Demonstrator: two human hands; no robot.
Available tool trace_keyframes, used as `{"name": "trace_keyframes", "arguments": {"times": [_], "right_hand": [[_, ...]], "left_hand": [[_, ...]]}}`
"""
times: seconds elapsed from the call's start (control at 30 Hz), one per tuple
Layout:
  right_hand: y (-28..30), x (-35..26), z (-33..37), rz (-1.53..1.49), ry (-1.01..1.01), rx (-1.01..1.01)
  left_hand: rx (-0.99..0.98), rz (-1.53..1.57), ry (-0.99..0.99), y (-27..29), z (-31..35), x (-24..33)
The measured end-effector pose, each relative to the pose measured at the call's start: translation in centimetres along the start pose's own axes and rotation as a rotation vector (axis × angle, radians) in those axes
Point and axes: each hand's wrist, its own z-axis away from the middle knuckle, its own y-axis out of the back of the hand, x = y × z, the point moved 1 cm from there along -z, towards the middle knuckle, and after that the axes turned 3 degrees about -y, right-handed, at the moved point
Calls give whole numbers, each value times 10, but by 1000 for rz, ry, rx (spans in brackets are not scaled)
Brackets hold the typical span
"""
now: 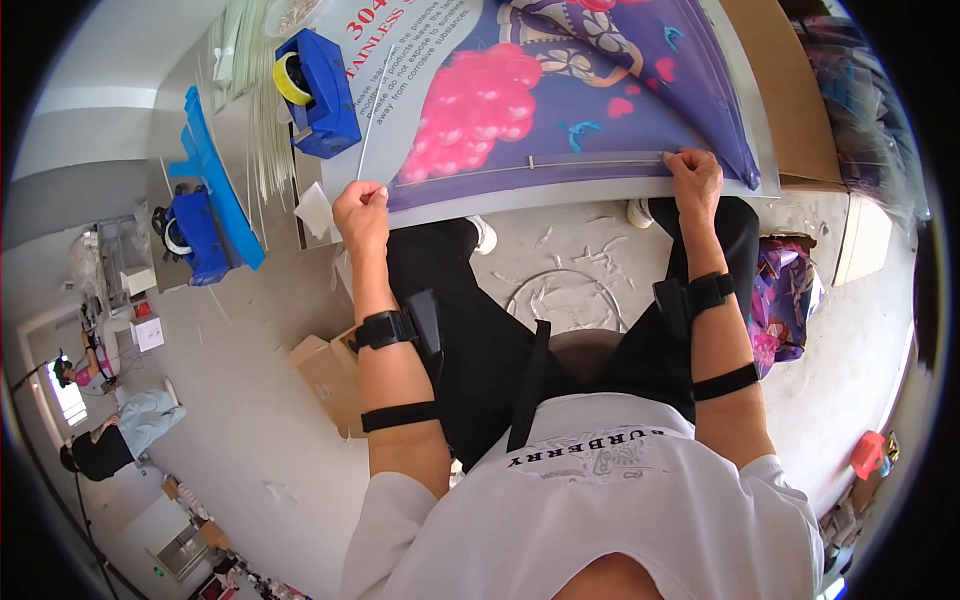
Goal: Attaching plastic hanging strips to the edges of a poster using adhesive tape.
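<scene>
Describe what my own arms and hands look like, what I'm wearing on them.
Your left hand and right hand are ungloved. Each wrist has a black strap carrying an angular black device on its inner side. Another plain black band circles each forearm nearer the elbow. Your short sleeves are pale grey-white.

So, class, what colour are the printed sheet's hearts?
Pink; the hearts on the printed sheet show best in the head view.

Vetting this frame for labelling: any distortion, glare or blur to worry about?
Head view: fisheye bend, black rim; head view: bright window looks blown out at left; head view: left hand and right hand look reasonably sharp; head view: distant co-worker in black is small and soft.
</scene>
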Motion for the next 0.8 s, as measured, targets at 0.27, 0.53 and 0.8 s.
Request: {"name": "trace_keyframes", "arguments": {"times": [0.27, 0.53, 0.8], "right_hand": [[0, -5, 1, 9, -49, 3], [-3, 4, -1, 42, 8, 25], [-2, -15, 8, 61, -49, 48]], "left_hand": [[8, -52, -11, -9, -5, -7], [19, -68, -81, -15, -10, -17], [25, -99, -89, -14, -16, -25]]}}
